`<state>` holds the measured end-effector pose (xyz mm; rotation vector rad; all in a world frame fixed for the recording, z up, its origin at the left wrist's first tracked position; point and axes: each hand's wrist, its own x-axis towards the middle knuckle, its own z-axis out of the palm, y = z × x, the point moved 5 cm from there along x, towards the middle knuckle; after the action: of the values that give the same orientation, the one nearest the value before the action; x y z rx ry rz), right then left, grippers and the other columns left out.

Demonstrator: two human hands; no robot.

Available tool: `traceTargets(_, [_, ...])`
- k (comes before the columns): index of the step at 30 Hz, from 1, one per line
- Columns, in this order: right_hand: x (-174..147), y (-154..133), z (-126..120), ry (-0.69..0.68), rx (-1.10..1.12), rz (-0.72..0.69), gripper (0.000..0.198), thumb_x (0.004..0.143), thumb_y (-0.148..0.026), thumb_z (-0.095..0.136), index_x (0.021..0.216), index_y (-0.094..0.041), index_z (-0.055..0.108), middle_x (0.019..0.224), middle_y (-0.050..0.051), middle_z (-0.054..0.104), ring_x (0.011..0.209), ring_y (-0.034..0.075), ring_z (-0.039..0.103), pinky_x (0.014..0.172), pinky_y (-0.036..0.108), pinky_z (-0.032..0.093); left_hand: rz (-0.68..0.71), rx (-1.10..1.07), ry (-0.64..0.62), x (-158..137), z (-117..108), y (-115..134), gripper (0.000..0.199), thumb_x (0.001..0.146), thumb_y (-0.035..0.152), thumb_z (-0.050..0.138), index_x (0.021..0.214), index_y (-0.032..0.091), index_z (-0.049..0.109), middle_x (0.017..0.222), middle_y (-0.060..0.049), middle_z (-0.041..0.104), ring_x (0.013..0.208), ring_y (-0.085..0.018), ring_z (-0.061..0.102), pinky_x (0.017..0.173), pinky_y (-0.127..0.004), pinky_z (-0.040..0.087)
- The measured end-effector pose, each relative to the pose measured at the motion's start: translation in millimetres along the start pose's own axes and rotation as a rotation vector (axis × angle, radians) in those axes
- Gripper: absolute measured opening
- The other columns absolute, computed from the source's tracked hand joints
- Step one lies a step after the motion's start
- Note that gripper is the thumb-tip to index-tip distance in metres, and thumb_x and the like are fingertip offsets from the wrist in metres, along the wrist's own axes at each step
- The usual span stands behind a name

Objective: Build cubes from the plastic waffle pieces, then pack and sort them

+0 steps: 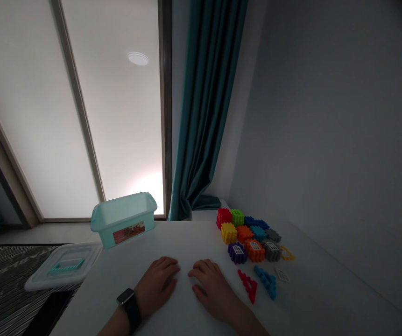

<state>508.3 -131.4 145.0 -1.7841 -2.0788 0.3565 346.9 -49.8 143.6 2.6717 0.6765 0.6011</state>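
Note:
My left hand (157, 284), with a dark watch (126, 298) on its wrist, rests on the white table, fingers slightly curled and apart, holding nothing. My right hand (213, 289) lies flat beside it with a gap between the two, also holding nothing. Just right of my right hand are a red triangular piece (249, 285) and a blue toothed piece (266, 282). Behind these sit stacks of toothed plastic building pieces: purple (237, 252), orange (254, 251), grey (271, 250), yellow (229, 233), red (223, 218) and green (237, 217).
An open teal bin (123, 221) stands at the table's back left. Its clear lid (64, 266) with a teal handle lies left of it. A yellow frame (287, 253) and small white window piece (282, 275) lie right. A teal curtain (204, 116) hangs behind; a wall (327, 140) borders the right.

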Motion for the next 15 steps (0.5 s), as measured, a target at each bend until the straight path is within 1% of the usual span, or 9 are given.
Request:
traceTargets(7, [1.4,-1.7,-1.9,-0.022,-0.002,0.004,0.033,0.087,-0.016,0.054,0.116,-0.028,0.062,0.123,0.003,0.059,0.118,0.022,0.049,0.104,0.036,0.033,-0.028,-0.01,-0.02,-1.1,-1.3,3.3,0.038,0.081,0.011,0.054,0.116,0.023,0.066,0.126,-0.007,0.065,0.121,-0.025,0.056,0.106,-0.042,0.045])
traceTargets(15, [-0.1,-0.9,-1.3,0.002,0.032,-0.009,0.035,0.085,-0.015,0.055,0.117,-0.028,0.063,0.123,0.004,0.06,0.119,0.023,0.048,0.105,0.038,0.033,-0.018,-0.019,-0.011,-0.4,0.7,-1.5,0.037,0.081,0.011,0.054,0.114,0.023,0.066,0.125,-0.008,0.066,0.119,-0.025,0.057,0.105,-0.042,0.046])
